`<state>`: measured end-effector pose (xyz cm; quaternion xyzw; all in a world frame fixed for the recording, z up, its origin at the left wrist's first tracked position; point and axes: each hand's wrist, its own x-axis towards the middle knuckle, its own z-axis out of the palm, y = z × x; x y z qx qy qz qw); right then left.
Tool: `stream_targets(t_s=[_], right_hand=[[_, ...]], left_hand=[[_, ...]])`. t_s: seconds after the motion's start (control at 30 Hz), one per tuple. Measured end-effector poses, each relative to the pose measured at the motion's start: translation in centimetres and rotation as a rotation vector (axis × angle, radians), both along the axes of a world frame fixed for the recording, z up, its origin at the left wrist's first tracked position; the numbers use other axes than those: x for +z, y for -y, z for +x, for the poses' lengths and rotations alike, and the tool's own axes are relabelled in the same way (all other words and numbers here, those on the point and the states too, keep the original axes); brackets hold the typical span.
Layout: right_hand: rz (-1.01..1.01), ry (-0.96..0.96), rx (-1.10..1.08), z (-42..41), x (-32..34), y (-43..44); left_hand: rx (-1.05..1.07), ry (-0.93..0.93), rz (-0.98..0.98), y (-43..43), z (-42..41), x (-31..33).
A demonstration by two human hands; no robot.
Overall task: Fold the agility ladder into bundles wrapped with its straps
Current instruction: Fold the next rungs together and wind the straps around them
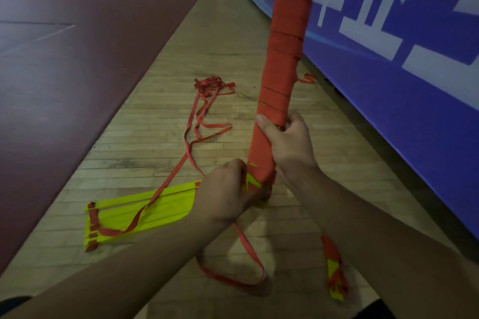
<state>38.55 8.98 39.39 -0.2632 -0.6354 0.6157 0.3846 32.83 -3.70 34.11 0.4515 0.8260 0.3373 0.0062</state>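
Left hand [228,186]: gripping bundle's [282,65] lower end, frame centre.
Right hand [287,142]: clasped around bundle, just above.
Rungs [145,210]: lower left, on floor [220,41].

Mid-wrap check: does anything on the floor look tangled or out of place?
Yes. The loose red strap lies in a knotted-looking heap on the wooden floor, trailing in twisted loops across the flat stack of yellow rungs. The red-wrapped bundle itself looks tidy, gripped by the left hand and right hand.

One cam only, head-worn, wide-angle, aimed fwd and down. Both bare forearms reach in from the bottom edge, very close. Pale wooden plank floor [223,41] runs away ahead; long blue printed banner wall [404,101] lines the right side.
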Motion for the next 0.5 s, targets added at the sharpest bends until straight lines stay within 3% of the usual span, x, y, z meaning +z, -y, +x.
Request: stream_targets(t_s=[0.13,0.23,0.37,0.43,0.5], right_hand=[[-0.132,-0.071,0.101,0.1,0.7,0.3],[-0.327,-0.25,0.206,0.5,2.0,0.0],[-0.425,-0.377,0.501,2.1,2.9,-1.9],[-0.495,-0.318,0.657,2.7,3.0,-1.7],[-0.532,-0.238,0.773,3.0,2.8,-1.1]], left_hand=[[-0.02,0.014,0.033,0.2,-0.6,0.4],[-0.073,0.082,0.06,0.5,-1.7,1.3],[-0.46,0.58,0.083,1.5,-3.5,2.9],[-0.674,0.672,0.06,1.8,-3.1,3.5],[-0.759,0.726,0.035,1.8,-2.3,3.3]])
